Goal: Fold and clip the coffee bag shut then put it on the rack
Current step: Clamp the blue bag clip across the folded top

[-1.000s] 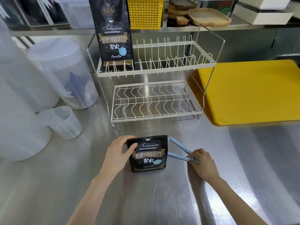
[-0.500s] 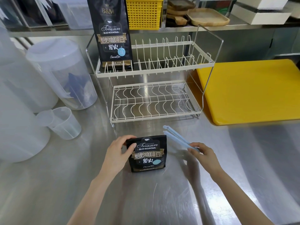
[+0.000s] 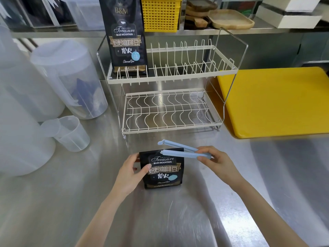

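Note:
A black coffee bag (image 3: 162, 172), its top folded down, stands on the steel counter in front of me. My left hand (image 3: 130, 172) grips its left edge, thumb on the front. My right hand (image 3: 216, 162) holds a light blue sealing clip (image 3: 179, 151) by its hinged end. The clip's two arms are spread apart, one in front of the bag's folded top and one behind it. Behind the bag stands a white two-tier wire rack (image 3: 170, 77). A second, taller coffee bag (image 3: 124, 36) stands on the left of the rack's upper tier.
Several translucent plastic containers (image 3: 69, 79) and a small measuring cup (image 3: 71, 133) crowd the left side. A yellow cutting board (image 3: 277, 102) lies right of the rack. A shelf behind carries a yellow basket (image 3: 161, 14) and wooden trays (image 3: 229, 19).
My right hand lifted the clip off the counter and carried it left to the bag's folded top. My left hand kept its hold on the bag.

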A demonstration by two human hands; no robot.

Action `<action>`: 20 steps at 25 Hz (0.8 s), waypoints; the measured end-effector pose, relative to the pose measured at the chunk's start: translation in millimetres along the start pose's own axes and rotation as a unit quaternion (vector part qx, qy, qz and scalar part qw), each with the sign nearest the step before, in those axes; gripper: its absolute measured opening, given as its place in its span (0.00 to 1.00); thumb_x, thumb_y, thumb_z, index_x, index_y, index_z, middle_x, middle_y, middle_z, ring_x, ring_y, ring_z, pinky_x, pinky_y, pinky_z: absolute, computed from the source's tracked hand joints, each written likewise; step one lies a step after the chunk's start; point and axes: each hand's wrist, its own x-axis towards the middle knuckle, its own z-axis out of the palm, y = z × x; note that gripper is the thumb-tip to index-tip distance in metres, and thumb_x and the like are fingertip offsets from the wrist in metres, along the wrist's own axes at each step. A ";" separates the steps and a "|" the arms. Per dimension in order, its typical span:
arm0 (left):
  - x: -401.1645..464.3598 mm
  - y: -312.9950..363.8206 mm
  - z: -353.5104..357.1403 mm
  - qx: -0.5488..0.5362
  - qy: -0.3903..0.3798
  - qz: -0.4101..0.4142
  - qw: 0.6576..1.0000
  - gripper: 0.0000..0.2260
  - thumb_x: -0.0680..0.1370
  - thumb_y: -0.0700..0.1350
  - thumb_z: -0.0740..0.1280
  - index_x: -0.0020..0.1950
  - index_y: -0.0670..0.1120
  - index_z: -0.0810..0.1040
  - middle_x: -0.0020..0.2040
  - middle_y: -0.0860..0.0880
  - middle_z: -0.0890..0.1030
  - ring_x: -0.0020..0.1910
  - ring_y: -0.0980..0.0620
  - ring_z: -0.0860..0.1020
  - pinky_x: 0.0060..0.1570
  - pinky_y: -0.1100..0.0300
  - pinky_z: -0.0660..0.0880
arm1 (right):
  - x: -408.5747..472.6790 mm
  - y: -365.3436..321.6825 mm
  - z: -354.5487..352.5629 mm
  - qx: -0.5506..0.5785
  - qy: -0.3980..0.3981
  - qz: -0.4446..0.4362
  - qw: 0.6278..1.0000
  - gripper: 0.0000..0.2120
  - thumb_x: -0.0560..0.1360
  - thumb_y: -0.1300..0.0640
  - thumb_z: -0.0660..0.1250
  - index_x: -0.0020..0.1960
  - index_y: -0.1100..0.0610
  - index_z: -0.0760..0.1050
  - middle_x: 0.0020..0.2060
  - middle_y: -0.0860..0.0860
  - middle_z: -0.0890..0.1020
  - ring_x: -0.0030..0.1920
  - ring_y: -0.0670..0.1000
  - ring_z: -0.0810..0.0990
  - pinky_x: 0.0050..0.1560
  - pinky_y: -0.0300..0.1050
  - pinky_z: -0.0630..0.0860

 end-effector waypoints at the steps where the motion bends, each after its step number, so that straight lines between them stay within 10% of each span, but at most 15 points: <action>1: 0.2 -1.3 -0.3 -0.006 -0.003 -0.004 1.000 0.12 0.73 0.43 0.67 0.52 0.54 0.69 0.53 0.53 0.75 0.54 0.45 0.77 0.53 0.57 0.68 | 1.8 -2.0 1.8 -0.006 -0.004 -0.006 1.000 0.10 0.72 0.62 0.66 0.42 0.47 0.77 0.45 0.42 0.77 0.42 0.43 0.77 0.38 0.25 0.72; 20: 6.1 -22.3 -2.1 -0.059 -0.025 -0.013 0.998 0.12 0.72 0.44 0.69 0.50 0.59 0.73 0.55 0.53 0.79 0.56 0.46 0.78 0.56 0.56 0.71 | 19.8 -18.5 43.6 0.100 -0.046 0.005 0.994 0.14 0.70 0.62 0.67 0.48 0.44 0.76 0.44 0.46 0.81 0.43 0.40 0.81 0.47 0.34 0.78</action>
